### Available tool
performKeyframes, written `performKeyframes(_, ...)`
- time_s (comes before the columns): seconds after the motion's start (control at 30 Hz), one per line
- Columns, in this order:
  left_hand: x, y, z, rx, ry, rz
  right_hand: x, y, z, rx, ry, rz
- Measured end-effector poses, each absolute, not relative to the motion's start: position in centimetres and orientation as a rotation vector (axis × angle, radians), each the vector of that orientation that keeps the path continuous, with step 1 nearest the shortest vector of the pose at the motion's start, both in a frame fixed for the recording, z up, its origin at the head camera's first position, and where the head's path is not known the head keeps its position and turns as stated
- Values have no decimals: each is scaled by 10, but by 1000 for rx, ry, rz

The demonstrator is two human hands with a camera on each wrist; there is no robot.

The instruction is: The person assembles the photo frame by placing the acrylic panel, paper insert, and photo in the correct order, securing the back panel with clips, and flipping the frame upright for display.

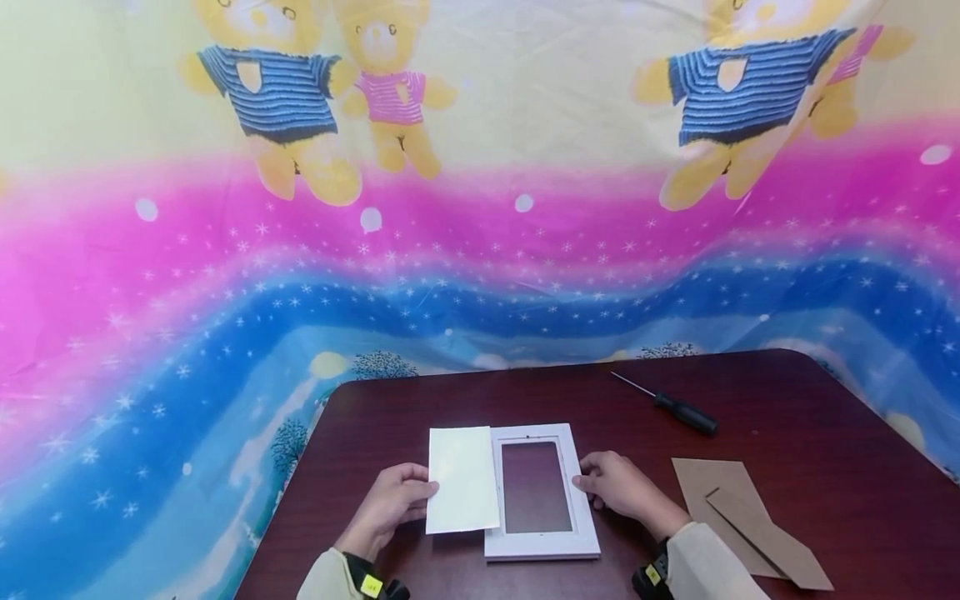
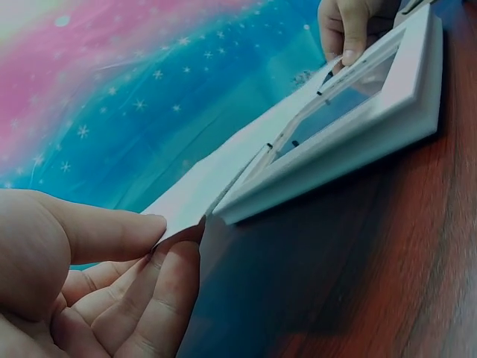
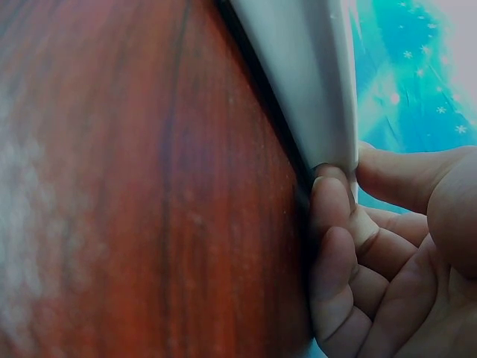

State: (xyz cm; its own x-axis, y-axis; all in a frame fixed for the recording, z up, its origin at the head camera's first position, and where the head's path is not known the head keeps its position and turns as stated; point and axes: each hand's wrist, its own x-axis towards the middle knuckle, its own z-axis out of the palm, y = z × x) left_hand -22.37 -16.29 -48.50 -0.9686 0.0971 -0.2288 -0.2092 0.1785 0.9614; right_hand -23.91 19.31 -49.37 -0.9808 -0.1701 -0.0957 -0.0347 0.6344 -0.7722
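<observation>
A white picture frame (image 1: 542,546) lies on the table with its window opening showing and small dark tabs around the inner edge in the left wrist view. My left hand (image 1: 397,500) pinches the left edge of a white rectangular sheet (image 1: 462,479) between thumb and fingers. The sheet overlaps the frame's left side and is held slightly raised. On the other side, my right hand (image 1: 618,485) grips the right edge of the frame. In the right wrist view, the thumb lies on the upper face and the fingertips (image 3: 332,198) curl against the frame's side.
At the right lies a brown backing board (image 1: 720,483) with a folded-out stand strip (image 1: 768,537). A black-handled screwdriver (image 1: 684,412) rests behind it on the dark red table (image 1: 420,404). A printed cloth (image 1: 480,250) with bears hangs beyond the table's far edge.
</observation>
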Motion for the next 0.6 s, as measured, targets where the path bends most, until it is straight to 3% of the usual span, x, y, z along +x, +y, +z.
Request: performKeyframes(0.6,-231,-133,-487,-4,2200,1909,-240,195,-494,-166,2697,-1260)
